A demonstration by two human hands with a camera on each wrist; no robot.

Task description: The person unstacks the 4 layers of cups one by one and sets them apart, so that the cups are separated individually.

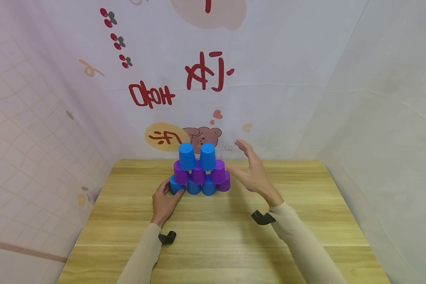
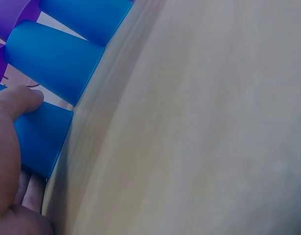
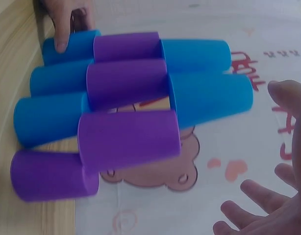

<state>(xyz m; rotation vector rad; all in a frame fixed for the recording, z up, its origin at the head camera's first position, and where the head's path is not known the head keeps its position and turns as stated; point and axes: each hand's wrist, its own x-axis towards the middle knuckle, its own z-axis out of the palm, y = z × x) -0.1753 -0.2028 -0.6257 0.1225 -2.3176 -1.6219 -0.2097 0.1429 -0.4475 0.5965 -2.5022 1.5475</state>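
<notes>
While the cup pyramid [image 1: 200,171] stands at the table's [image 1: 227,236] 12 o'clock edge, the left hand [image 1: 165,201] curls round the bottom-row blue cup [image 1: 175,186] at the stack's 8 o'clock. The right hand [image 1: 250,171] hovers spread at 3 o'clock, holding nothing. These upturned cups look light, stiff and easily toppled; sidewalls seem the safest hold. Their contents cannot be seen.

The cups [image 1: 200,170] were plain, in two colours: bright blue and violet purple, the top two blue, the middle row purple, the bottom row blue with one purple at its end. The table [image 1: 220,232] was pale yellow-brown wood grain in long boards. The backdrop [image 1: 206,79] was pinkish white with red lettering, red-and-grey cherries, a brown bear and small hearts. Both sleeves [image 1: 298,236] were beige.
</notes>
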